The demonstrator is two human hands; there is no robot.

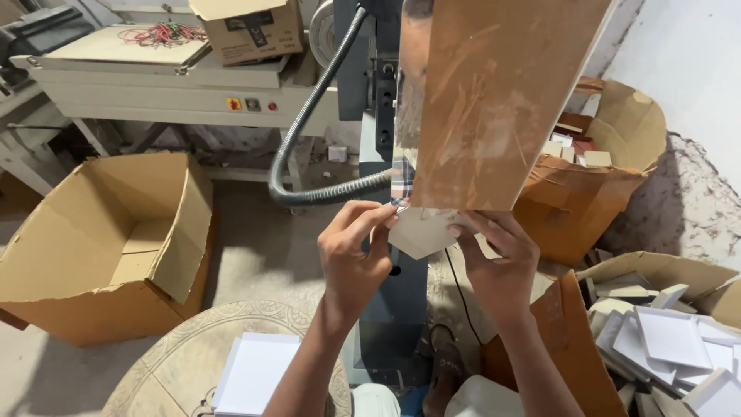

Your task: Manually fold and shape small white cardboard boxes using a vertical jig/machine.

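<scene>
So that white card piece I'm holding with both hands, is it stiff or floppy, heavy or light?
The white card piece probably stays stiff: its edges look straight between the left hand and right hand. Likely light, since fingertips alone seem to support it.

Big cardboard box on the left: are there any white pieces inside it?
No: the big cardboard box lies open and shows only bare brown walls inside.

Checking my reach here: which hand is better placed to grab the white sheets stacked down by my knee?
Probably the left hand. The white stack lies lower left, on its side. Both hands pinch the white card under the brown board; the right hand sits farther away.
</scene>
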